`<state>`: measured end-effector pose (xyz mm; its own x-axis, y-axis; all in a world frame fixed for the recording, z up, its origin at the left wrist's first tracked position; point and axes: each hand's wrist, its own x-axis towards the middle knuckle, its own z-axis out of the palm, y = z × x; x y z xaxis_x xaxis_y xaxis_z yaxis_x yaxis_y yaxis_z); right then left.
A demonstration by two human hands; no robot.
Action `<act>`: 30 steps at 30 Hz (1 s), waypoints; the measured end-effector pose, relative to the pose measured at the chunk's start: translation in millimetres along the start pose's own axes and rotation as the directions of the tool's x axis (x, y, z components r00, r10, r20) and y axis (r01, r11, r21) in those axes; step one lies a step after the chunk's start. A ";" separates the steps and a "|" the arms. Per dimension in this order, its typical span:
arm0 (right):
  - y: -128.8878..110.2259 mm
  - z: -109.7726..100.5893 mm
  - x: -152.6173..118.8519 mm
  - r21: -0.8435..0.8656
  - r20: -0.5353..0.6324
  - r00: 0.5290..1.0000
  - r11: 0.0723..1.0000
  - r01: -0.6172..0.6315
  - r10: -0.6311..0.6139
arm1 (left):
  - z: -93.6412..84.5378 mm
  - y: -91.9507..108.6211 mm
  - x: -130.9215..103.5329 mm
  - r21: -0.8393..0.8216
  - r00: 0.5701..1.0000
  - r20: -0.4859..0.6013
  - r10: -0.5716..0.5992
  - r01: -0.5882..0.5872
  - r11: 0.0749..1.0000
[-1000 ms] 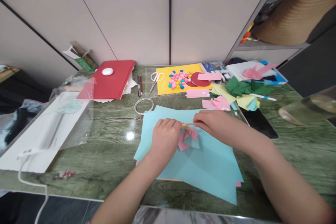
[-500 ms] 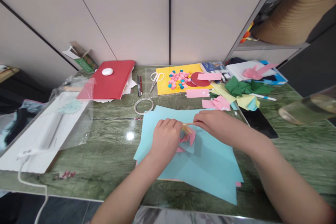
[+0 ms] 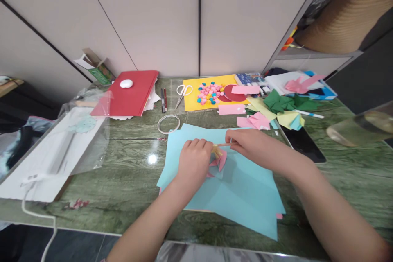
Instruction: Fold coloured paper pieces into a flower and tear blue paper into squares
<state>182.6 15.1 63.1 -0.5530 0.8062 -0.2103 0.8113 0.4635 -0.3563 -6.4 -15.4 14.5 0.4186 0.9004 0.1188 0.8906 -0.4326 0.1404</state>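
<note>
Pink folded paper (image 3: pixel 221 160), likely crushable, sits in my left hand (image 3: pixel 195 164). My right hand (image 3: pixel 243 141) pinches the thin stick (image 3: pixel 224 145), a safer hold.

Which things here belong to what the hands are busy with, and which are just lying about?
Apparently in use:
thin strip, between left hand and right hand
pink folded paper
light-blue sheets underneath

Probably just lying about:
white mouse
red folder
dark phone
white cable

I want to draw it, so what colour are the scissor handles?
White, clearest in the head view.
</note>
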 end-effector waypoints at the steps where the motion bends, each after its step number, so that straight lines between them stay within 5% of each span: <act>1: 0.3 -0.1 -0.2 -0.002 -0.001 1.000 1.000 -0.001 0.001 | -0.5 0.0 0.2 -0.004 1.000 0.006 -0.001 0.001 1.000; 30: -3.7 14.5 15.4 0.136 0.004 0.998 0.989 0.059 -0.060 | 1.5 3.7 -1.2 0.026 0.999 -0.018 0.046 -0.045 0.999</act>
<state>168.4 20.4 48.0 -0.6015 0.7755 -0.1919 0.7439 0.4561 -0.4884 -3.4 -18.0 13.4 0.4558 0.8785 0.1429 0.8749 -0.4717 0.1097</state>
